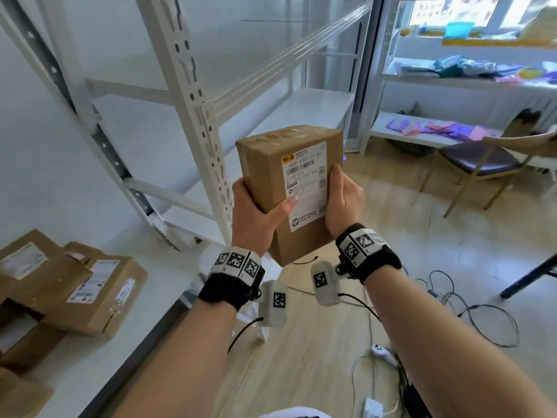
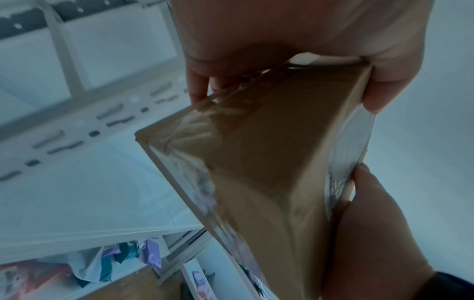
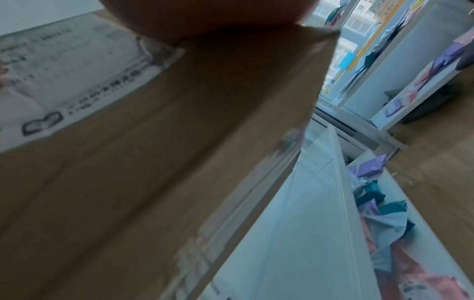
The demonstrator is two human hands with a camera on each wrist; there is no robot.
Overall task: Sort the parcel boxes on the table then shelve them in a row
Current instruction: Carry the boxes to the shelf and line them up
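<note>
A brown cardboard parcel box [image 1: 265, 164] with a white shipping label is held up in the air in front of the white metal shelving unit [image 1: 208, 137]. My left hand [image 1: 256, 212] grips its left side, thumb lying across the label. My right hand [image 1: 343, 200] grips its right side. The left wrist view shows the box [image 2: 269, 154] from below, clamped between fingers [image 2: 197, 85] and thumb. In the right wrist view the box [image 3: 153, 162] fills the frame. Several more cardboard parcels [image 1: 90, 294] lie on the white table [image 1: 144, 309] at the lower left.
The shelf boards [image 1: 313, 107] of the near unit are bare. A second shelving unit [image 1: 452, 82] at the back right holds coloured mailer bags. A chair [image 1: 482, 164] stands on the right. Cables [image 1: 470, 312] and a controller [image 1: 382, 352] lie on the wooden floor.
</note>
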